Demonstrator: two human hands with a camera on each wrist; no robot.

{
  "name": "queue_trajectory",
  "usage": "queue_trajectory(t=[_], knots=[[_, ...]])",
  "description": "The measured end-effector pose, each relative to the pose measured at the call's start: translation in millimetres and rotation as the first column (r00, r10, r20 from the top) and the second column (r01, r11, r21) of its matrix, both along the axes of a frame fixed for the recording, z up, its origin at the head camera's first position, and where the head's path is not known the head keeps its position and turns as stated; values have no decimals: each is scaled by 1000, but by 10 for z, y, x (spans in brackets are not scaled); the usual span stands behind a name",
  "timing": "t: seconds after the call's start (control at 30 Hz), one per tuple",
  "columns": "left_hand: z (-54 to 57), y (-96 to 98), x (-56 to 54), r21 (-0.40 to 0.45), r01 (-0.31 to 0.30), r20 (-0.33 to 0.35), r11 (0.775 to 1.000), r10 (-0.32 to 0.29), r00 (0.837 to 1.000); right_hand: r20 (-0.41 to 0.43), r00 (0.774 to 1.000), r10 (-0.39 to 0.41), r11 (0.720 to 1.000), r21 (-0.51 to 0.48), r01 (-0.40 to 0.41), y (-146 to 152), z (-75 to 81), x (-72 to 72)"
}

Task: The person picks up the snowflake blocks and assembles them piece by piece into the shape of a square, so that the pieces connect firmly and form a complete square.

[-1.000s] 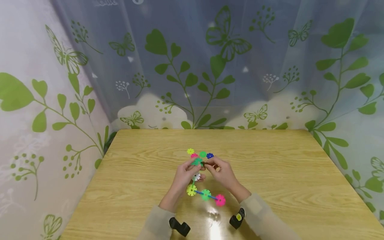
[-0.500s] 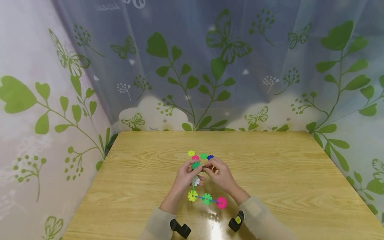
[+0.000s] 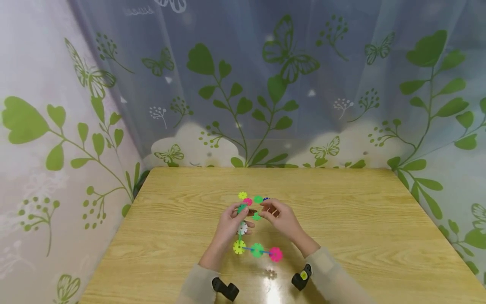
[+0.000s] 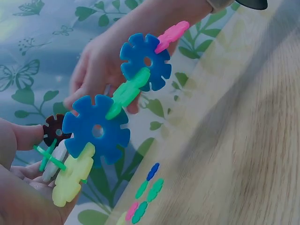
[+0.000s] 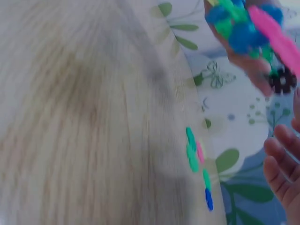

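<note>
A chain of notched plastic snowflake discs is gripped by my left hand (image 3: 228, 223), thumb and fingers around its upper end. Along the chain show a white disc (image 3: 243, 228), a yellow disc (image 3: 239, 247), a green disc (image 3: 257, 250) and a pink disc (image 3: 275, 254) at the free end. Blue discs (image 4: 96, 129) link these, seen face-on in the left wrist view. A dark brown disc (image 4: 54, 130) sticks out by the left thumb. My right hand (image 3: 284, 221) is just right of it, fingers loosely bent and apart from it, holding nothing visible.
Loose discs lie on the wooden table (image 3: 341, 202) beyond the hands: yellow (image 3: 242, 195), pink (image 3: 248, 202), blue (image 3: 266, 199) and several green ones, one of them a green disc (image 3: 258, 199). A patterned curtain (image 3: 243, 84) hangs behind the table's far edge.
My right fingers have let go of the brown disc and spread slightly, leaving a gap. My left hand has shifted a little left with the chain.
</note>
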State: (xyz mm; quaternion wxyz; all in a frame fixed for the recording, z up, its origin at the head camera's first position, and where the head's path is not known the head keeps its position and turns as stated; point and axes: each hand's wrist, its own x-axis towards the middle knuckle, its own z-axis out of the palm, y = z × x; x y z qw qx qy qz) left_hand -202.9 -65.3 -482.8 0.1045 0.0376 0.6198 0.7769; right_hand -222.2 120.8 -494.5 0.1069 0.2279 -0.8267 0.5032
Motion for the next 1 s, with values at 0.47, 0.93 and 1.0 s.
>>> queue_trajectory(t=[0.47,0.93,1.0], knots=[[26,-106,-23,12,-1,0,1000,1,1000,131,967,-220,971,127,204,139,-261,-336],[266,-126,96,3,33,-3,999,-33,999,143,935,-325,850,478,222,57,-368,-686],[272,-124,104,1,34,-2,999,-34,999,139,933,-333,839,495,226,41,-385,-710]])
